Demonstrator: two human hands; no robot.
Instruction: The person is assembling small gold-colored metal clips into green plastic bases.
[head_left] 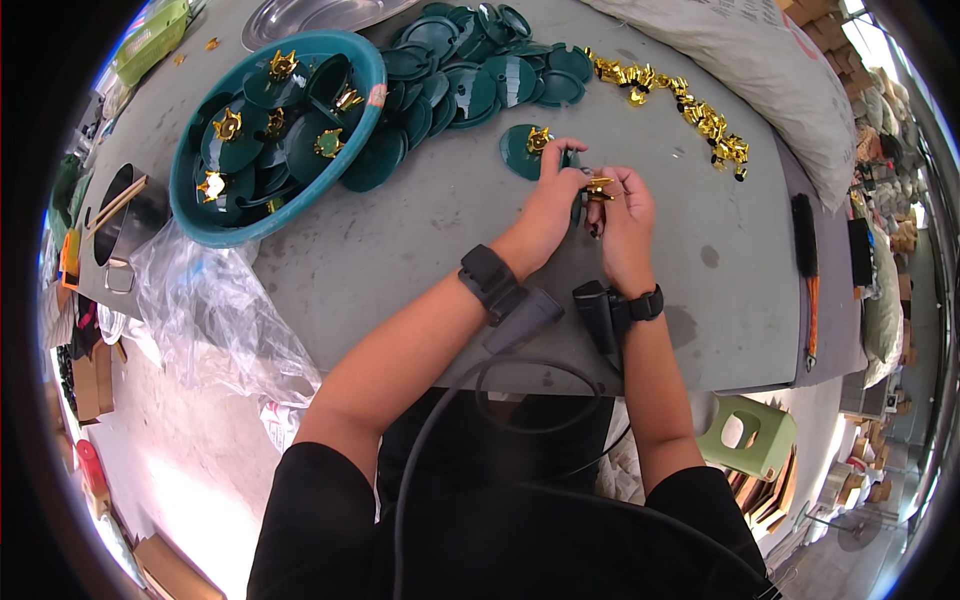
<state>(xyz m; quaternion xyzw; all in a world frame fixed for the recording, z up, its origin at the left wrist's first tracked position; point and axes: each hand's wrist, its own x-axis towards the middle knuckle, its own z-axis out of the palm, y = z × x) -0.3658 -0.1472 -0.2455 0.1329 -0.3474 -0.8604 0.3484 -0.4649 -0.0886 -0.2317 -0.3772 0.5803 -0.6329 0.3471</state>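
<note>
Near the middle of the grey table [420, 270], my left hand [540, 215] grips a dark green disc [577, 208], turned nearly edge-on. My right hand [627, 222] pinches a shiny gold crown-shaped piece [600, 187] at the disc's face; the fingers partly cover where the two meet. Just beyond my left hand lies another green disc [518, 158] with a gold crown on it. To the left, a teal basin [205, 238] holds several discs, some with gold crowns attached. A heap of loose green discs [470, 92] spreads beside it. Loose gold crowns [708, 122] trail along the far right.
A large pale sack [745, 60] lies across the far right corner. A black brush with an orange handle [809, 275] rests at the right edge. Crumpled clear plastic [210, 300] hangs off the left edge near a black pot [150, 215]. A cable [425, 430] crosses my lap.
</note>
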